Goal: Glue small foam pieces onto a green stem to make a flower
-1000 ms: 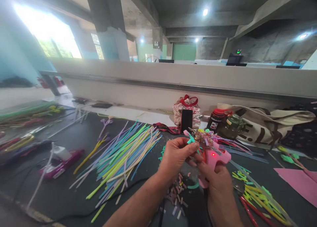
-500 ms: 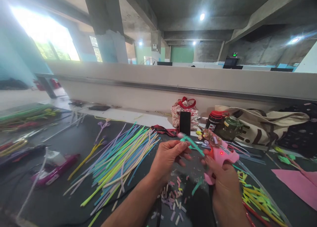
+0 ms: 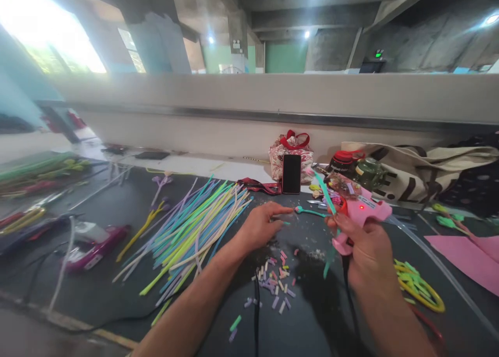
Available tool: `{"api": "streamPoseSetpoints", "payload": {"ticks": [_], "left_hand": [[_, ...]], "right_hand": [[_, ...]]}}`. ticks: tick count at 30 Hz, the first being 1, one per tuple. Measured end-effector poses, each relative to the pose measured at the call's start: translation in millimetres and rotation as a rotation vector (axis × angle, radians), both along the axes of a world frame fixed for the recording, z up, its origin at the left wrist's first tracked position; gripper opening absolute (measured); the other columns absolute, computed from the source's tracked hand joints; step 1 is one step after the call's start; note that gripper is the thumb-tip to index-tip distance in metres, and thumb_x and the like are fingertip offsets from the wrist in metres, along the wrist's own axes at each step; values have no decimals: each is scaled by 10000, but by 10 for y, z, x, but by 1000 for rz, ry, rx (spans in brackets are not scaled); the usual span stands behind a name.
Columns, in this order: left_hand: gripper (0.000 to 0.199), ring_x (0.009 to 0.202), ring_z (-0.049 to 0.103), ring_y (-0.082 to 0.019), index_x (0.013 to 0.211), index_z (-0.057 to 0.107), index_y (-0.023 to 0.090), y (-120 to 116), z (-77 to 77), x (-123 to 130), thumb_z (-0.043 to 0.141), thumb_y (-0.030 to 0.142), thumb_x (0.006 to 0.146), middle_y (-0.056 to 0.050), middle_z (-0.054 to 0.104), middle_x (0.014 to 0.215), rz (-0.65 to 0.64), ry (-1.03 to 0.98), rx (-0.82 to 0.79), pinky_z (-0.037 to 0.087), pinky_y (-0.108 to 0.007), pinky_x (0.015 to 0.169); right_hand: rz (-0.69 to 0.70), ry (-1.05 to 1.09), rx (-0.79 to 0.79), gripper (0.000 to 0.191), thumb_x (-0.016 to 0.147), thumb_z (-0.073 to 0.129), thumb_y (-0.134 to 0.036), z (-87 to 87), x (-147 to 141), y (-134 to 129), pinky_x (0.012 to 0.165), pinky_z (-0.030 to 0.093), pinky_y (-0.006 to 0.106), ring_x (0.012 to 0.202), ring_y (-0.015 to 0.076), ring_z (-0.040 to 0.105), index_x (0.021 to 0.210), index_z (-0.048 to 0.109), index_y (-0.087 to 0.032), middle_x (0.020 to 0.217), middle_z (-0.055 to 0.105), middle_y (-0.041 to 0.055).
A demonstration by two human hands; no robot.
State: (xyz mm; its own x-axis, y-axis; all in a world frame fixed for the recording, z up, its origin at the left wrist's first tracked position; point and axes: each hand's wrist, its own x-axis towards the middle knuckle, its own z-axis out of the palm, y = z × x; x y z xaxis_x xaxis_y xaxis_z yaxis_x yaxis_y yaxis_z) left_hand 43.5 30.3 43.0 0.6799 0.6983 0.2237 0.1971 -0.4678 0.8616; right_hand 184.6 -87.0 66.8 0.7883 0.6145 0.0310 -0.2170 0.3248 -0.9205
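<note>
My left hand (image 3: 263, 224) is over the middle of the dark table, index finger stretched toward the tip of a thin green piece (image 3: 307, 211), with a small bit of green near the thumb. Fingers are apart and nothing is gripped. My right hand (image 3: 360, 242) holds a pink glue gun (image 3: 364, 211) with a red light on it, and a teal strip (image 3: 325, 188) with a pinkish end is pinched at its fingers. Short cut pieces (image 3: 276, 281) in pastel colours lie between the hands. A bundle of long coloured strips (image 3: 195, 237) spreads left of my left hand.
A black phone (image 3: 291, 174) stands against a red-and-white bag (image 3: 277, 151). Behind the glue gun are a green bottle (image 3: 368, 174) and a canvas bag (image 3: 421, 167). Pink sheets (image 3: 463, 255) lie right, a magenta tool (image 3: 95, 248) left. Black cables cross the table.
My left hand has let go of the teal strip, and its index finger now points outward. My right hand has risen slightly with the glue gun and strip. The view has tilted down.
</note>
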Motion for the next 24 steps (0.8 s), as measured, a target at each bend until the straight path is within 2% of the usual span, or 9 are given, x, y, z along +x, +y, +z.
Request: {"api": "streamPoseSetpoints", "payload": {"ticks": [1, 3, 6, 8, 12, 13, 16, 20, 24], "left_hand": [[384, 829, 591, -143, 920, 688, 224, 21, 4, -8, 505, 70, 619, -12, 650, 951, -15, 10, 80, 453, -247, 772], [347, 855, 580, -147, 854, 706, 231, 40, 39, -12, 489, 73, 634, -6, 657, 911, -22, 45, 135, 428, -246, 800], [228, 768, 577, -147, 795, 714, 220, -15, 140, 12, 538, 154, 665, -6, 657, 810, 5, 33, 57, 428, -232, 718], [160, 720, 561, -135, 770, 709, 197, -107, 216, 51, 584, 233, 677, -11, 650, 780, 15, -75, -62, 413, -215, 660], [314, 495, 430, -73, 904, 683, 172, -326, 312, 189, 602, 394, 697, 10, 574, 606, -26, -297, -478, 271, -183, 425], [339, 480, 409, -67, 914, 681, 165, -365, 321, 231, 615, 408, 686, 12, 562, 591, -54, -333, -557, 242, -184, 411], [331, 434, 348, -45, 873, 678, 162, -416, 327, 348, 667, 397, 639, 45, 498, 514, -22, -458, -688, 180, -188, 396], [220, 408, 317, -28, 708, 644, 152, -392, 340, 417, 702, 339, 608, 67, 467, 475, 16, -536, -699, 189, -184, 402], [184, 482, 403, -37, 643, 581, 142, -344, 368, 355, 662, 307, 654, 7, 595, 630, 49, -566, -670, 263, -164, 433]], "right_hand": [[5, -13, 4, 173, 496, 767, -193, -2, 3, -3, 401, 405, 171, 497, 116, 590, 600, 640, -138, 510, 638, -2], [18, -31, 6, 154, 509, 761, -185, -1, 4, -6, 400, 401, 175, 500, 117, 590, 580, 633, -138, 533, 646, 4], [22, -49, 9, 163, 516, 759, -180, 3, 0, -6, 385, 379, 172, 510, 120, 592, 631, 650, -141, 557, 649, 1], [20, -54, 0, 174, 530, 756, -189, 0, -6, 2, 401, 388, 176, 510, 116, 590, 667, 661, -139, 570, 657, 1], [110, 22, -34, 218, 548, 759, -222, -28, -29, 46, 511, 457, 231, 536, 130, 601, 724, 670, -129, 629, 684, 7], [129, 34, -33, 228, 551, 761, -227, -38, -39, 62, 532, 462, 236, 554, 133, 605, 736, 667, -132, 647, 687, 2], [147, 36, -23, 253, 562, 763, -232, -75, -78, 106, 536, 449, 216, 591, 131, 610, 776, 660, -147, 663, 685, -18], [211, 99, -2, 283, 564, 760, -234, -103, -103, 143, 517, 447, 213, 618, 149, 626, 814, 664, -141, 679, 695, -2], [223, 176, 26, 248, 606, 717, -297, -93, -1, 152, 538, 479, 226, 655, 167, 646, 787, 675, -133, 710, 714, 30]]}}
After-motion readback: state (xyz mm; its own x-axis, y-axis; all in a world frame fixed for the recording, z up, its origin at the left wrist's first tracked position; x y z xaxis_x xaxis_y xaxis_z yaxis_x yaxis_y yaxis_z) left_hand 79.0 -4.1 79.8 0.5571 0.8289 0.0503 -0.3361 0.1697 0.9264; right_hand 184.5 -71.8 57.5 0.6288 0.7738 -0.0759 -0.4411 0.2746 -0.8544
